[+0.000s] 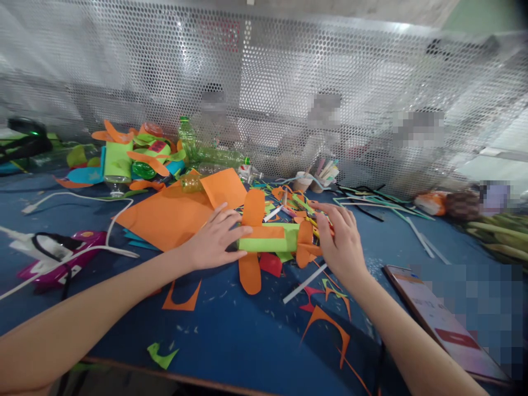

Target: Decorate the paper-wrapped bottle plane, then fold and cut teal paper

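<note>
A toy airplane (270, 245) made from a bottle wrapped in light green paper lies sideways before me, with orange paper wings (251, 275) and an orange paper tail (304, 242). My left hand (214, 236) grips its left end, the thumb and fingers spaced around the bottle. Beside the tail, my right hand (340, 234) is open, fingers apart and slightly bent; whether it touches the tail is hard to see. Under and behind the plane are paper scraps, and a red paper piece (271, 264) shows just below it.
Large orange sheets (165, 212) and several finished bottle toys (119, 159) sit at the back left. A purple power strip (88, 247) with white cables is on the left. Pen cups (303, 181) stand by the perforated metal screen (280, 71). A phone (445, 324) lies at right.
</note>
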Available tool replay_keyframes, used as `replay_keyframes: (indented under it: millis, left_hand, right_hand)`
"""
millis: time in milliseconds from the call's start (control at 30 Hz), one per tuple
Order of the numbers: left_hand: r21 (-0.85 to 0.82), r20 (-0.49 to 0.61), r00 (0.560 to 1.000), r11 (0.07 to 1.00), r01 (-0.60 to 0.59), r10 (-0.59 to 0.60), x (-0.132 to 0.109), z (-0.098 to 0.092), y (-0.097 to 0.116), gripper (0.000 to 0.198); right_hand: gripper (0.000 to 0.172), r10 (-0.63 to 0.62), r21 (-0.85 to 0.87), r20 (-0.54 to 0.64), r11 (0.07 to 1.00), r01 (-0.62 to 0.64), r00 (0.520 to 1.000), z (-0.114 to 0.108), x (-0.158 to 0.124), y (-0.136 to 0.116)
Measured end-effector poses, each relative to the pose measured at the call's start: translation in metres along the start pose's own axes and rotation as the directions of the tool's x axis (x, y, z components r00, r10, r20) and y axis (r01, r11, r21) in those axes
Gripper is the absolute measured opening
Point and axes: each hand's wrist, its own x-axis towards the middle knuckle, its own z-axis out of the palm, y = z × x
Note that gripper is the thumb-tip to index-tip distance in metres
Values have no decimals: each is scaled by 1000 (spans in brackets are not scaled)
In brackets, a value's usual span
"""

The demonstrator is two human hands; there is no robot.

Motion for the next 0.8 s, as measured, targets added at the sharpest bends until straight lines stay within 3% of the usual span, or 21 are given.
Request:
replay_keyframes:
  millis: [133,267,333,433,567,667,800]
  left_hand:
    - [3,-22,1000,1000,16,-16,0,2,-1,38]
    - [12,-52,998,999,32,-31,1,2,-2,38]
    - [19,-55,998,999,35,-34,1,1,-1,37]
    - [24,-36,998,998,61,-60,2,0,-1,38]
    - [2,-28,991,992,130,-129,3,1,-1,41]
    - [-41,-32,982,982,186,-188,5,3,-2,39]
    - [-36,-59,967,968,247,-249,6,5,-4,38]
  right_hand:
    - [28,-124,0,107,992,124,987,4,-4,-7]
    - [36,-299,-15,327,947,321,897,14,-11,-17]
    - [38,-317,-35,375,934,355,871,19,-15,-18]
    - [40,-301,-68,386,933,352,872,23,-18,-18]
    - [36,-226,-69,300,964,258,927,16,-14,-16]
    - [35,-73,-19,90,997,75,993,6,-8,-11]
    - [26,123,7,-113,992,-122,986,3,0,9]
